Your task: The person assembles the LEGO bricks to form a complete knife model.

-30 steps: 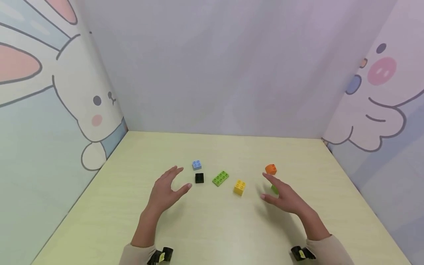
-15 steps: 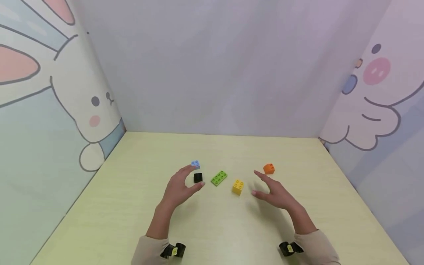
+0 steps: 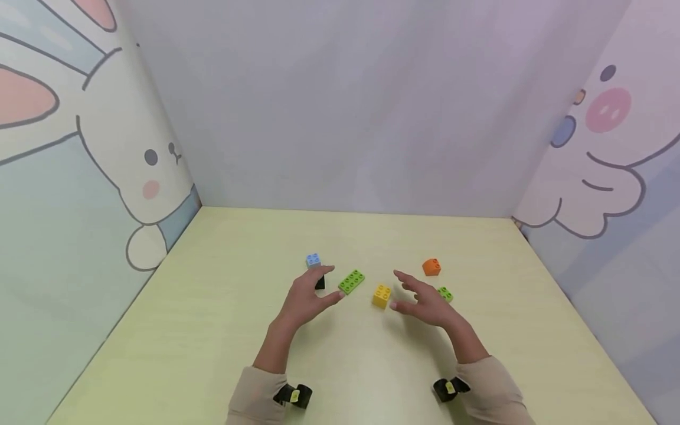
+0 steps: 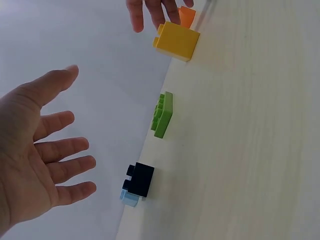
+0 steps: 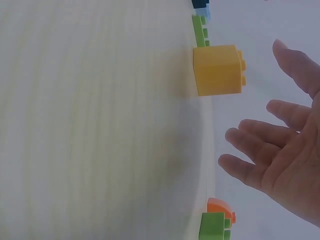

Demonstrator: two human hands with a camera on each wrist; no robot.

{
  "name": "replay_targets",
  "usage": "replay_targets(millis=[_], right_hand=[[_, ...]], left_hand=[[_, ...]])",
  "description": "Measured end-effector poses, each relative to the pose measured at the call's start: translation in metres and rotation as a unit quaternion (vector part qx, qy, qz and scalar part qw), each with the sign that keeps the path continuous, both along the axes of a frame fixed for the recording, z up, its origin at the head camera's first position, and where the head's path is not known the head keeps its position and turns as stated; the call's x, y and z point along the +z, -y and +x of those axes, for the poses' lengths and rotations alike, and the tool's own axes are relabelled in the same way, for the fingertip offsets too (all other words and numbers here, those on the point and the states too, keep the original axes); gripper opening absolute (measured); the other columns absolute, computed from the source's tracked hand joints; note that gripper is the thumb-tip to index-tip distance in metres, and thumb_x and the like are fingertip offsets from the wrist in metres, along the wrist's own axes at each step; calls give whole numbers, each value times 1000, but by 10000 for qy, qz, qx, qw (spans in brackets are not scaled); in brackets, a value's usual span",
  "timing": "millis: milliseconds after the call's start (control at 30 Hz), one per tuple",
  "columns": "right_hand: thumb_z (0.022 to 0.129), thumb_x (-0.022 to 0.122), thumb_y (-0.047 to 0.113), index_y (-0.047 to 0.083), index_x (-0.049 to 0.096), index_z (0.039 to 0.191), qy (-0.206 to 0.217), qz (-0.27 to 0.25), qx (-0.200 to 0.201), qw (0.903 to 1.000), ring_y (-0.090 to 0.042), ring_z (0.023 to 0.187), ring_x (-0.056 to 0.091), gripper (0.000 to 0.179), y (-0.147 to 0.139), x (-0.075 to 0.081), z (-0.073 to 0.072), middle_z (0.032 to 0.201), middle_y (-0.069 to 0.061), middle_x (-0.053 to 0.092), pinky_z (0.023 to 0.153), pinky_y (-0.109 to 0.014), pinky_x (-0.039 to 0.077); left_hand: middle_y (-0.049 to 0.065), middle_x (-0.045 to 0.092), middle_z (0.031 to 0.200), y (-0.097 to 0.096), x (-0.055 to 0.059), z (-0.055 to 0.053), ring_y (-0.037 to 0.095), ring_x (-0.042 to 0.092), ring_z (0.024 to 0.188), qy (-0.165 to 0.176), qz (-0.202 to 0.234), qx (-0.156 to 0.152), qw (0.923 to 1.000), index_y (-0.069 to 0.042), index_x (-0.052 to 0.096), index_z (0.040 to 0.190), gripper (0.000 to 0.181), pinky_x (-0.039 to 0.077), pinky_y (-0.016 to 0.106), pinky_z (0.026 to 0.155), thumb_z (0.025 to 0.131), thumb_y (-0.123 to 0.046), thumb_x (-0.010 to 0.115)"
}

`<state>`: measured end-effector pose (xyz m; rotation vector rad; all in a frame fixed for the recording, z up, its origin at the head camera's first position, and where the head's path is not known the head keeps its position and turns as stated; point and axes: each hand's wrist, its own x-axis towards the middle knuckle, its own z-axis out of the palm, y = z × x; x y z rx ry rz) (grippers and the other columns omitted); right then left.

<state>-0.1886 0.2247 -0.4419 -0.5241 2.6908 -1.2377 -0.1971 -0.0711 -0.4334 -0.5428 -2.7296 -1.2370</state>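
Note:
My left hand (image 3: 305, 300) hovers above the table with its fingers apart, near a flat green brick (image 3: 352, 282). Behind it sit a black brick (image 4: 139, 180), partly covered by the hand in the head view, and a light blue brick (image 3: 313, 260). My right hand (image 3: 427, 304) is also raised and holds nothing, its thumb close to a yellow brick (image 3: 381, 296). Past that hand lie a second green brick (image 3: 445, 294), partly hidden, and an orange brick (image 3: 432, 267) with a curved side. Neither hand touches a brick in the wrist views.
All the bricks stand on a pale wooden table (image 3: 212, 295). A grey curtain-like wall (image 3: 340, 118) rises behind it. Side panels with a cartoon rabbit (image 3: 122, 141) and a cartoon pig (image 3: 611, 141) flank the table. Each wrist wears a black strapped device.
Both hands have moved inward over the table, the left one rightward and the right one leftward. The second green brick shows again beside the right hand. The bricks have stayed in place.

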Motion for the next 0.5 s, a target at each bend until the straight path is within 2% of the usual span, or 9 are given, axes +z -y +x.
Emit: replay_targets(millis=[300,500], right_hand=[[81,73,28,-1,36,141,230,-302,35,9993,-36,118,46,76,15,-4,-11,136,-23,42,91,-51,39],[76,78,25,0,44,136,480,-168,-383,9980,-32,111,52,73,25,-4,-17,126,-18,52,88,-45,43]], left_hand=[[9,52,129,-13,-14,-9,29,48,118,450,143,3,9989,-8,52,131,60,40,43,93,79,-28,75],[13,54,125,-17,-18,-15,30,54,109,793,359,-29,9962,-5,53,129,57,45,43,86,80,-24,74]])
